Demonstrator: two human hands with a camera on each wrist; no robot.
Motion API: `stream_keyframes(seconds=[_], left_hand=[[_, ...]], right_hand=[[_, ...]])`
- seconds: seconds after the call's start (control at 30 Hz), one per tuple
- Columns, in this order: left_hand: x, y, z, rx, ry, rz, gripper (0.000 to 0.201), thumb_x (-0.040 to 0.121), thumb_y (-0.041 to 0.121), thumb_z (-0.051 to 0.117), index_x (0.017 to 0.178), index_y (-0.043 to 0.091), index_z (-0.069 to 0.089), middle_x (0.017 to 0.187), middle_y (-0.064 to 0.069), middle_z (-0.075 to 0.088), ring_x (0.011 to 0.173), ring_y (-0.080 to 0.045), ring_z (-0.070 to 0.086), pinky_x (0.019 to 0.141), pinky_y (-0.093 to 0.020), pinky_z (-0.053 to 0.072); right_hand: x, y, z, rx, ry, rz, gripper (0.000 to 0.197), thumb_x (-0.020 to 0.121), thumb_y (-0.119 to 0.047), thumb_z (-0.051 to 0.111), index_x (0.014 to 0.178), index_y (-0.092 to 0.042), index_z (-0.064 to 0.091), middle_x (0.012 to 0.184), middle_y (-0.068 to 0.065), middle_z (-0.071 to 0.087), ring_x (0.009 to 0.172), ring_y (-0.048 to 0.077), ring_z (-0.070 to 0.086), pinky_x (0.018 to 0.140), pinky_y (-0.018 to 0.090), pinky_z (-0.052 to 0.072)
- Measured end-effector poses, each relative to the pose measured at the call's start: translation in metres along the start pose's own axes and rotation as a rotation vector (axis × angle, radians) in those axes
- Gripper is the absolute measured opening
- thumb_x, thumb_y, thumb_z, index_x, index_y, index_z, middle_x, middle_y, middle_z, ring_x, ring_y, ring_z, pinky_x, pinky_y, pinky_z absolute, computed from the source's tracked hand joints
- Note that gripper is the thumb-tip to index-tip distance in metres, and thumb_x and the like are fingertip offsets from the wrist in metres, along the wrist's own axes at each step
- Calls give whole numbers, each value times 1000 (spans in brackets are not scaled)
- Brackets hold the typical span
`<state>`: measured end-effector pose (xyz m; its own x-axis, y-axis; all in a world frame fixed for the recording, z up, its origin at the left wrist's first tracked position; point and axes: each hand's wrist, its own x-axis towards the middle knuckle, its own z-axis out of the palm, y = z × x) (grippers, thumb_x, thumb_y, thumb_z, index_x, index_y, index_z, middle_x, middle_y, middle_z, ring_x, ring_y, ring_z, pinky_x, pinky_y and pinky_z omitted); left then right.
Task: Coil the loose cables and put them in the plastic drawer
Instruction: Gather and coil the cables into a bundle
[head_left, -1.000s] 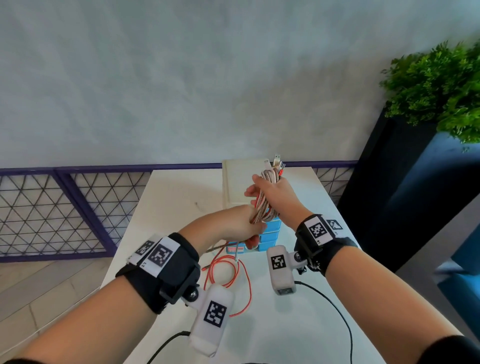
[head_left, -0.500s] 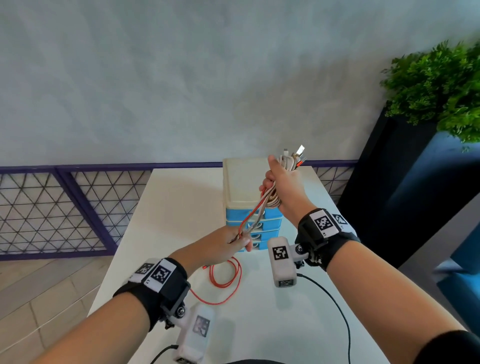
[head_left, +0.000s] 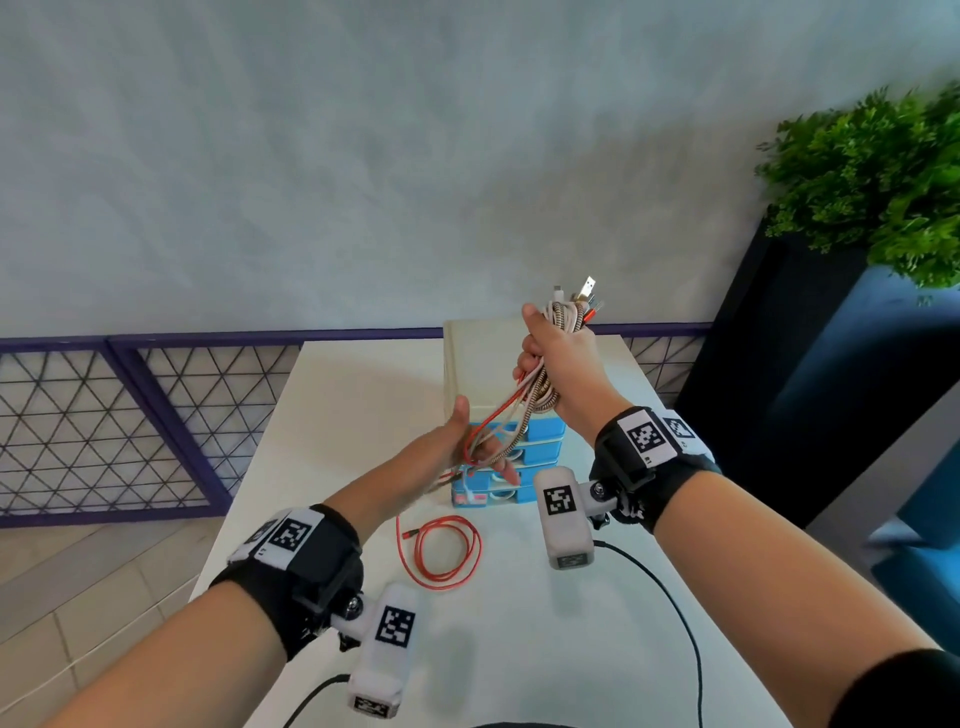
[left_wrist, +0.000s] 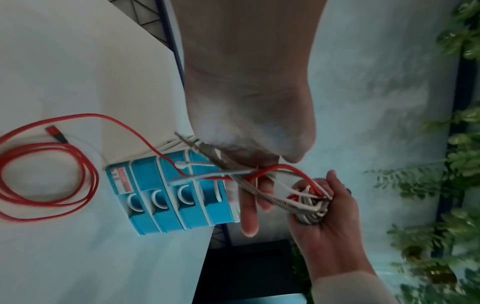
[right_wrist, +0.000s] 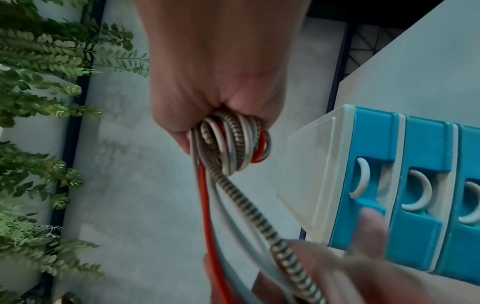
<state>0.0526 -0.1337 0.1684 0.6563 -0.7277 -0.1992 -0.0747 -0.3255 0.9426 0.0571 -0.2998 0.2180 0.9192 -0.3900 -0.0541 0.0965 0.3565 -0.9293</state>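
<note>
My right hand (head_left: 558, 358) is raised above the table and grips a coiled bundle of cables (head_left: 563, 314): red, white and striped strands with plugs sticking out at the top. The right wrist view shows the bundle (right_wrist: 231, 144) clenched in the fist. Loose strands trail down across the palm of my left hand (head_left: 467, 447), whose fingers (left_wrist: 249, 205) are straight. Behind both hands stands the plastic drawer unit (head_left: 470, 358), cream with blue drawers (left_wrist: 166, 185), all closed. The red cable's tail (head_left: 447, 551) lies looped on the table.
The white table (head_left: 363, 395) is narrow, with its edges close on both sides. A purple mesh railing (head_left: 130, 415) runs behind it at the left. A dark planter (head_left: 779, 389) with a green plant (head_left: 872, 182) stands at the right. Black camera leads (head_left: 675, 623) cross the near table.
My right hand has lifted the bundle higher. My left hand has slid down the strands, away from the bundle, and its grip has opened to straight fingers.
</note>
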Motion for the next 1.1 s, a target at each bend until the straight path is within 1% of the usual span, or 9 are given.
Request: stream_keyframes(seconds=[0.07, 0.13, 0.2, 0.3, 0.4, 0.6, 0.87, 1.0, 1.1], left_hand=[[2, 6, 2, 134, 26, 8, 80, 95, 54, 2, 84, 7, 66, 88, 1, 71, 84, 7, 63, 97, -24, 31], [4, 7, 5, 125, 7, 59, 74, 92, 56, 4, 73, 7, 56, 68, -5, 64, 62, 0, 63, 80, -19, 42], [4, 5, 8, 23, -28, 70, 81, 81, 65, 2, 72, 10, 60, 50, 2, 50, 51, -12, 54, 64, -18, 47], [6, 1, 11, -67, -51, 74, 82, 72, 71, 0, 63, 25, 67, 45, 5, 39, 45, -10, 37, 52, -20, 37], [5, 4, 13, -2, -88, 127, 71, 75, 69, 1, 54, 29, 55, 49, 9, 39, 47, -8, 34, 52, -17, 33], [-1, 1, 5, 101, -140, 161, 43, 100, 37, 21, 72, 16, 44, 64, 3, 46, 57, -2, 43, 61, -8, 40], [-10, -13, -8, 101, -101, 57, 48, 94, 49, 27, 78, 19, 62, 59, 6, 40, 54, -8, 42, 58, -16, 38], [-2, -9, -13, 409, -15, 33, 33, 98, 38, 39, 78, 30, 63, 68, 7, 49, 63, -9, 41, 60, -20, 33], [4, -2, -20, 890, 123, 84, 23, 92, 48, 47, 88, 34, 66, 83, 13, 66, 79, -9, 53, 80, -27, 28]], right_hand=[[-1, 1, 1, 19, -13, 22, 27, 92, -24, 64, 76, -15, 44, 47, -3, 40, 37, 12, 43, 47, 29, 47], [-1, 1, 2, 30, -21, 33, 27, 92, -25, 64, 77, -15, 44, 48, -3, 40, 38, 11, 44, 47, 28, 47], [-1, 0, 2, 51, -21, 43, 27, 92, -25, 64, 77, -16, 44, 47, -4, 40, 38, 11, 44, 47, 28, 47], [2, -1, -1, 62, -10, 55, 26, 92, -26, 64, 78, -16, 44, 47, -4, 41, 38, 11, 44, 48, 28, 47], [4, -2, -4, 64, -5, 62, 27, 92, -27, 64, 77, -16, 44, 47, -5, 40, 38, 10, 44, 47, 28, 46], [7, -1, -11, 108, -41, 102, 30, 93, -27, 62, 72, -18, 43, 47, -6, 38, 37, 9, 42, 44, 26, 44], [9, -1, -29, 208, -47, 148, 31, 94, -27, 60, 70, -19, 43, 46, -6, 37, 36, 8, 40, 43, 23, 45], [7, -3, -28, 19, -109, 135, 31, 94, -26, 60, 71, -19, 42, 47, -6, 37, 37, 9, 41, 45, 25, 46], [3, -3, -28, -281, -182, 64, 30, 94, -26, 62, 70, -16, 46, 49, -3, 45, 39, 11, 48, 48, 28, 49]])
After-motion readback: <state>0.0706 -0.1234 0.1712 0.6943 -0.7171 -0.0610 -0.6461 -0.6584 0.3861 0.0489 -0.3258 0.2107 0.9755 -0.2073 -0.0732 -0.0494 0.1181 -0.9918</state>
